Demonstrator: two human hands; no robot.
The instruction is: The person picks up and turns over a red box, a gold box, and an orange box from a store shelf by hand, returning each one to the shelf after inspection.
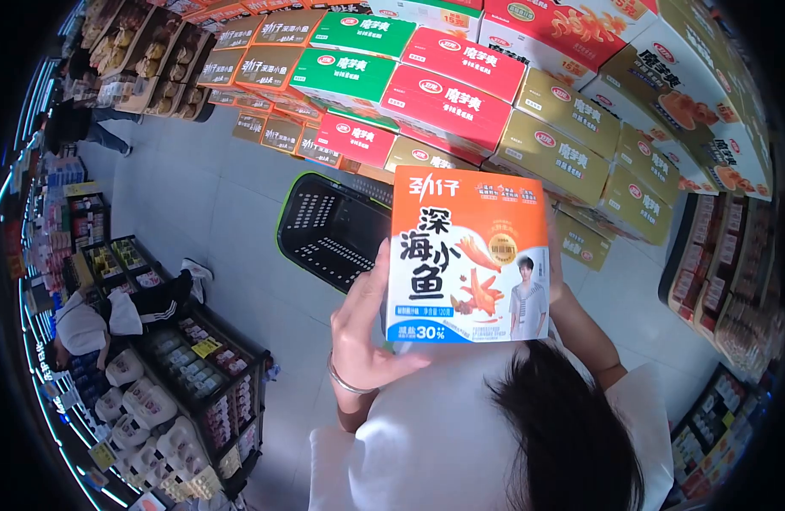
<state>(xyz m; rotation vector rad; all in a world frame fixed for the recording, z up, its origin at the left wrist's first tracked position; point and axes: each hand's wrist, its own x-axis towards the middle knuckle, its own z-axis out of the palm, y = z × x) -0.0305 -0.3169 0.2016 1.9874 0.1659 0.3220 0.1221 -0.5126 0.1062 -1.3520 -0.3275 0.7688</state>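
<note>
An orange and white snack box (469, 255) with large black characters is held upright in front of my chest, its printed face toward the camera. My left hand (362, 328), with a bangle at the wrist, grips the box's left edge, fingers behind it and thumb near the lower corner. At the right edge is my right hand (556, 272), mostly hidden by the box, with some fingers showing against its side. Behind the box and to the left, a black shopping basket (333, 230) with a green rim is partly covered.
Stacked green (362, 34), red (448, 106) and gold cartons (550, 145) rise ahead. Orange-brown cartons (269, 64) stand further left. A shelf unit (720, 272) is at right. A person in white (86, 324) is beside a low display (196, 375) at left; another person (77, 123) stands farther back.
</note>
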